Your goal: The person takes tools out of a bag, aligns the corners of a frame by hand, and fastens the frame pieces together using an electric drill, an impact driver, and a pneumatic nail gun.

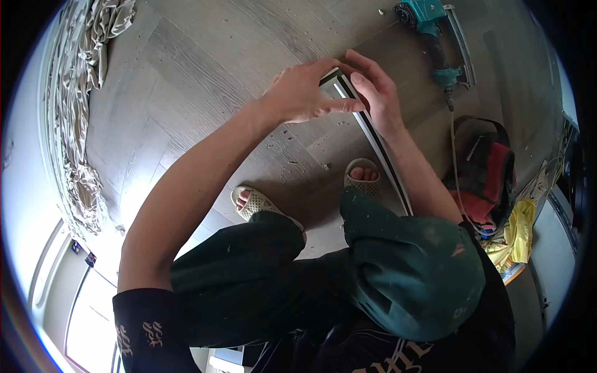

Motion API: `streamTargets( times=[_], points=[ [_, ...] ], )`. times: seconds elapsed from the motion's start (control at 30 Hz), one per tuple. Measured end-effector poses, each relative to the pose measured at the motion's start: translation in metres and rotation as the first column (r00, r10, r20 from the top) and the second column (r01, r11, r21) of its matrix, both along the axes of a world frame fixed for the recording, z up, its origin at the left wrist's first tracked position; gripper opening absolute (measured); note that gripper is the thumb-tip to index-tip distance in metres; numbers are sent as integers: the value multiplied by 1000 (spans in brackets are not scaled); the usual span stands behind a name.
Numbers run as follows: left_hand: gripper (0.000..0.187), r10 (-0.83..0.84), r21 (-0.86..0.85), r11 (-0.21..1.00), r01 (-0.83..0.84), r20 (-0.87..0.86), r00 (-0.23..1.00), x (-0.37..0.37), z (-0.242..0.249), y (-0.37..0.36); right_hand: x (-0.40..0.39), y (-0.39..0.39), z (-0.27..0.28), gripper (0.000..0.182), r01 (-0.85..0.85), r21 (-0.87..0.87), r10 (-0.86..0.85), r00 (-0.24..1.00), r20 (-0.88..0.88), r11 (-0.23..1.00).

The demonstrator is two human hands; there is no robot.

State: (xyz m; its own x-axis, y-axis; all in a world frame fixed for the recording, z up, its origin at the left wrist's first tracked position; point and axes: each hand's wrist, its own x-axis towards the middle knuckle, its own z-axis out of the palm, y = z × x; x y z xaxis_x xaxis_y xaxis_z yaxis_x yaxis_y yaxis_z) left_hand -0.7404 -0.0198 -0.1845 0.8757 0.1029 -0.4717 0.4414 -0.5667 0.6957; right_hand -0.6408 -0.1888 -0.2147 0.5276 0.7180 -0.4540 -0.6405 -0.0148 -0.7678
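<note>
A long, narrow frame piece (374, 137) with black and white edges stands between my arms. It slants from its upper corner down toward my right knee, where its lower end is hidden. My left hand (304, 91) is closed over the upper corner, with the thumb laid across the near face. From the other side, my right hand (380, 99) curves around the same corner. Its thumb is close against the edge and its index finger is raised apart. Most of the left fingers are hidden behind the piece.
A teal nail gun (440, 43) lies at the upper right, its air hose (454, 146) running past a black and red bag (485, 168). Beside the bag sits a yellow plastic bag (521, 233). Crumpled sheeting (84, 124) lines the left wall. Small debris (297, 166) dots the wood floor.
</note>
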Motion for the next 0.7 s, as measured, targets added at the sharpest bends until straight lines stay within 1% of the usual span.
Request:
streamTargets(
  times=[0.07, 0.13, 0.2, 0.27, 0.37, 0.43, 0.5, 0.53, 0.6, 0.63, 0.67, 0.7],
  points=[
    [93, 28, 5, 1000, -28, 4, 1000, 4, 0, 0, 2, 1, -1, 49, -14, -4, 14, 999, 29, 1000],
    [93, 31, -1, 1000, -31, -21, 999, 6, -1, 1, 1, -2, -1, 47, -47, -24, 49, 995, 83, 999],
    [91, 47, -4, 999, -47, -66, 997, 5, -1, -1, 1, -4, -2, 47, -51, -37, 54, 994, 92, 998],
    [90, 52, -2, 999, -52, -60, 997, 3, -2, -3, 2, -2, -2, 47, -74, -40, 79, 989, 122, 996],
    [88, 51, 17, 999, -50, -35, 998, 5, 1, -2, 0, 0, -1, 42, -52, -18, 54, 994, 93, 998],
    [91, 60, 2, 998, -60, -43, 997, 5, 2, -2, 8, -3, 0, 40, -35, -7, 35, 995, 89, 999],
    [92, 59, -8, 998, -60, -46, 997, 7, 2, -1, 28, -12, 3, 34, -82, -160, 129, 942, 310, 984],
    [93, 52, -6, 999, -53, -71, 996, 6, 3, -1, 38, -18, 5, 31, -93, -241, 188, 895, 405, 966],
    [95, 42, -3, 999, -43, -121, 992, 7, 4, 0, 69, -32, 14, 22, 180, -370, 101, 774, 625, 912],
    [95, 43, -2, 999, -44, -117, 992, 6, 3, -1, 88, -44, 14, 26, 299, -398, 220, 486, 845, 868],
    [96, 50, 3, 999, -50, -91, 995, 5, 0, -1, 106, -54, 12, 31, 420, -373, 349, 137, 927, 827],
    [97, 56, 10, 998, -55, -65, 996, 4, -3, -2, 118, -60, 6, 31, 420, -370, 346, 134, 929, 829]
  ],
)
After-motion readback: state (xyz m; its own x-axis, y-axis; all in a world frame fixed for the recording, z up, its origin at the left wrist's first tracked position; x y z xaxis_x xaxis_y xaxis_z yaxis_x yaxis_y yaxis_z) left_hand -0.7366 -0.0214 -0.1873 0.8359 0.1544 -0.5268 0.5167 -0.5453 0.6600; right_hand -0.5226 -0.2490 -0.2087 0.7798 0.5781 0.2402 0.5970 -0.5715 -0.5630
